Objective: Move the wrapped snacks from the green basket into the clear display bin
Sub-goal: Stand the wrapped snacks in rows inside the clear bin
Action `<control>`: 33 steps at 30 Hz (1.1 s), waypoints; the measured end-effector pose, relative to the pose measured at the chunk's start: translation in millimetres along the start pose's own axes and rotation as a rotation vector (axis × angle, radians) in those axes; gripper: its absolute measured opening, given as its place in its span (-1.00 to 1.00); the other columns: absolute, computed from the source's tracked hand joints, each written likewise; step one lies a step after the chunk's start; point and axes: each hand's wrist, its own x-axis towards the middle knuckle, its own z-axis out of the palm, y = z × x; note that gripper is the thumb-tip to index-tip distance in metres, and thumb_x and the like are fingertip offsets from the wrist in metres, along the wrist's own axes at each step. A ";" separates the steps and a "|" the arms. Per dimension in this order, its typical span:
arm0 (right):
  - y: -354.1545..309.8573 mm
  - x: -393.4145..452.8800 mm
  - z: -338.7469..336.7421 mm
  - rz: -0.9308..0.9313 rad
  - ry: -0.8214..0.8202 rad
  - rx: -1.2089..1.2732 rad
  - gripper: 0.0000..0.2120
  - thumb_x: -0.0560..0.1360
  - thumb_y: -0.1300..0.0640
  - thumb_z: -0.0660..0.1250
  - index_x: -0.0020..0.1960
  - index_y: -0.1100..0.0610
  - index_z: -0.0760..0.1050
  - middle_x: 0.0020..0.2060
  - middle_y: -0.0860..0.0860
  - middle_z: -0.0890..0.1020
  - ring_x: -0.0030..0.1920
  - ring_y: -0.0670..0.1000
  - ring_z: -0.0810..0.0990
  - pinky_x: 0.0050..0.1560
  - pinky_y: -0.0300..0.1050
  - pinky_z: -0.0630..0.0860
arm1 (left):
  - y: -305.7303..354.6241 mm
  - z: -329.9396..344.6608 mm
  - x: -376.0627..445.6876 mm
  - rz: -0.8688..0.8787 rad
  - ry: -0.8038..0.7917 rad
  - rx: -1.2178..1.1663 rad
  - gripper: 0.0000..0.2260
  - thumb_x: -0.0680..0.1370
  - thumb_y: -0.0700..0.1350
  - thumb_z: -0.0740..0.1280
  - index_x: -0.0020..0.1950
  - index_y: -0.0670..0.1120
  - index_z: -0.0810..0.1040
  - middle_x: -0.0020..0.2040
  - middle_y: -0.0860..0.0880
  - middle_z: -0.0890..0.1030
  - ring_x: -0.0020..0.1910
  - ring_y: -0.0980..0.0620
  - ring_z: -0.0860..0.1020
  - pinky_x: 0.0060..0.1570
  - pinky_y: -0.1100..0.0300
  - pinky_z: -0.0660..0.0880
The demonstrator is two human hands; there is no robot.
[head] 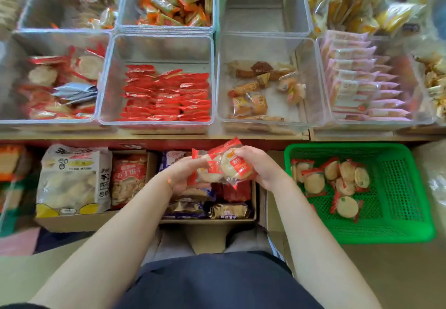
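Observation:
A green mesh basket (395, 229) stands on the floor at the right, with several round wrapped snacks (347, 207) in red-edged clear wrappers lying in its left half. Both hands hold a bunch of the same wrapped snacks (229, 166) in front of the shelf edge, left of the basket. My left hand (183, 176) grips the bunch from the left and below. My right hand (260, 164) grips it from the right. A clear display bin (14, 118) at the far left of the near row holds matching round snacks in red wrappers.
More clear bins fill the shelf: red packets (166, 96), mixed brown and orange snacks (263, 91), pink packs (357, 79); one back bin (265, 7) is bare. Cardboard boxes of bagged snacks (72, 178) sit on the floor below the shelf, under my hands.

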 end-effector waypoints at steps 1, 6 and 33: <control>-8.7 0.9 16.0 -0.020 -0.009 0.064 -0.86 0.58 0.14 0.29 0.05 0.18 0.55 -0.09 0.14 0.63 -0.15 0.07 0.62 -0.17 -0.05 0.54 | 8.9 -15.7 -7.3 0.018 -0.037 0.033 -0.80 0.51 -0.23 0.36 0.13 -0.17 0.54 0.01 -0.17 0.67 0.05 -0.13 0.62 0.06 -0.08 0.60; -51.4 12.8 97.3 -0.119 0.086 0.383 -0.80 0.63 0.18 0.20 0.14 0.11 0.58 -0.06 0.06 0.69 -0.19 -0.04 0.67 -0.30 -0.19 0.56 | 67.7 -86.4 -47.7 0.259 -0.140 0.079 -0.72 0.47 -0.25 0.40 0.18 -0.22 0.54 -0.06 -0.17 0.66 -0.15 -0.05 0.63 -0.30 0.15 0.61; -187.6 278.8 169.7 -0.365 0.549 -0.892 -0.70 0.46 0.40 0.22 -0.06 0.01 0.48 -0.20 -0.06 0.57 -0.14 -0.02 0.54 -0.23 -0.22 0.40 | 212.8 -245.2 58.9 1.057 0.802 0.987 -0.90 0.62 -0.18 0.24 0.02 -0.23 0.44 -0.21 -0.20 0.56 -0.22 -0.25 0.46 0.09 -0.17 0.39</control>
